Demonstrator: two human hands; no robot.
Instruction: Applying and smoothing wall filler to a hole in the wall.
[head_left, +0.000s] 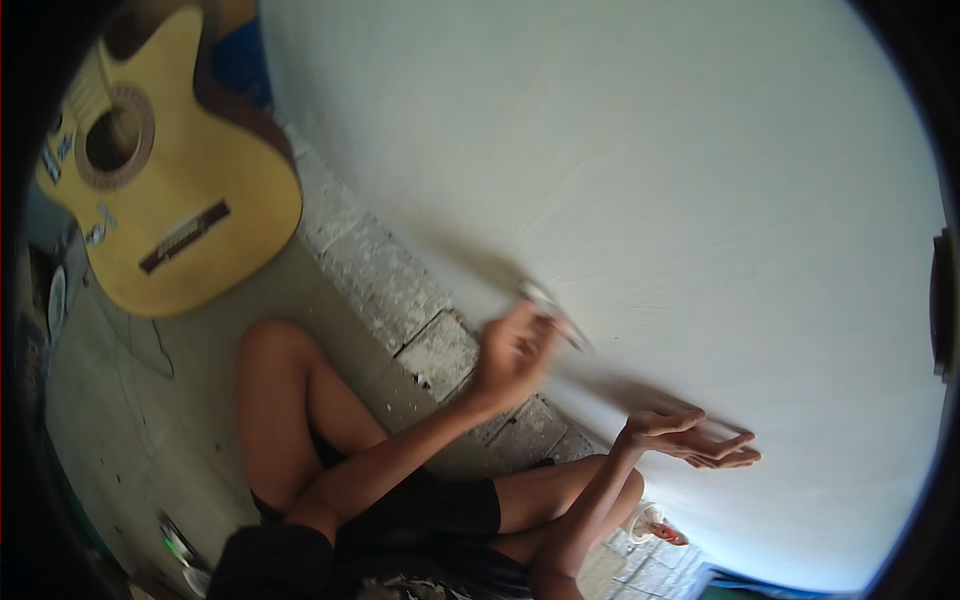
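My left hand (518, 350) is raised close to the pale wall (680, 220), its fingers closed around a slim, greyish tool (541, 297). Motion blur smears the tool, so its exact kind does not show. To the right, my right hand (695, 440) is held beside the same wall with its palm turned up. Its fingers are stretched out and nothing rests in them. Both hands cast shadows on the wall. I sit on the floor with bent bare knees.
A yellow acoustic guitar (215, 190) stands at the upper left. Rough, paint-spattered blocks (385, 285) run along the wall's foot. A small white cup (645, 520) with a red item (668, 534) stands past my right knee. A thin cable (168, 350) lies on the grey floor (205, 425).
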